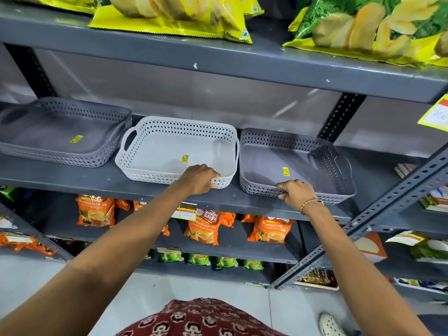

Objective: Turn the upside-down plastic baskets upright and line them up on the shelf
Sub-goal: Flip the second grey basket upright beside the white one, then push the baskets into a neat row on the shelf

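Note:
Three shallow perforated plastic baskets stand upright in a row on the grey metal shelf (pixel 72 177). A grey basket (pixel 48 132) is at the left, a white basket (pixel 167 149) in the middle, and another grey basket (pixel 312 163) at the right. Each has a small yellow sticker inside. My left hand (pixel 200 179) grips the front rim of the white basket near its right corner. My right hand (pixel 297 192), with a bead bracelet at the wrist, grips the front rim of the right grey basket. The white and right grey baskets nearly touch.
Yellow snack bags (pixel 174 15) lie on the shelf above. Orange tea packets (pixel 203 229) and green packets (pixel 196 259) fill the lower shelves. A slotted metal brace (pixel 363 221) slants across at the right, beside another rack with goods. A yellow price tag (pixel 436 115) hangs at the far right.

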A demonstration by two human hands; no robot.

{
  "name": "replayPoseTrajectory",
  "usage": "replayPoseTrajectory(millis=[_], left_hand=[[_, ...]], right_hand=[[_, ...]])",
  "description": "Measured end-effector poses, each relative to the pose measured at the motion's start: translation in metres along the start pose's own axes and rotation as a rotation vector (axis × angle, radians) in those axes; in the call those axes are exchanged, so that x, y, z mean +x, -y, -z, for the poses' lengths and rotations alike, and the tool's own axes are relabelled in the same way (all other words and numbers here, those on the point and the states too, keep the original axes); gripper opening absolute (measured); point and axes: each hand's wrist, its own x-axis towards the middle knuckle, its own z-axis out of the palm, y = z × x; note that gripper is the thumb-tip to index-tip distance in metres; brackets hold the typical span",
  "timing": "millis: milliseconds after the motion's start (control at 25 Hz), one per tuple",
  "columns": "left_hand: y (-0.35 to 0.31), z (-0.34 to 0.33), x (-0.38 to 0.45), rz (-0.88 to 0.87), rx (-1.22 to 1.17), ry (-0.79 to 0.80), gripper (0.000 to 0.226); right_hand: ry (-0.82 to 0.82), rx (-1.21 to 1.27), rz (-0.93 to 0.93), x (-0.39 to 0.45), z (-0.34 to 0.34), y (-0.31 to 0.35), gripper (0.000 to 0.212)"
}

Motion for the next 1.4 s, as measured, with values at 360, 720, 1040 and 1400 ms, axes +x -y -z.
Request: replayPoseTrajectory(millis=[360, 720, 1040, 1400], left_hand=[[0.009, 0.001, 0.0, -0.018, -0.006, 0.01, 0.034], [0.008, 0.0, 0.002, -0.014, -0.028, 0.015, 0.04], [0.007, 0.005, 0.004, -0.016, -0.016, 0.082, 0.042], [0.03, 0.052, -0.014, -0.039, -0.532, -0.252, 0.029]], right_hand=[[0.017, -0.003, 0.004, 0.0, 0.005, 0.003, 0.042], [0.026, -0.009, 0.028, 0.002, 0.005, 0.001, 0.044], [0.114, 0.062, 0.044, 0.003, 0.009, -0.001, 0.043], [-0.194, 0.464, 0.282, 0.012, 0.054, 0.074, 0.025]])
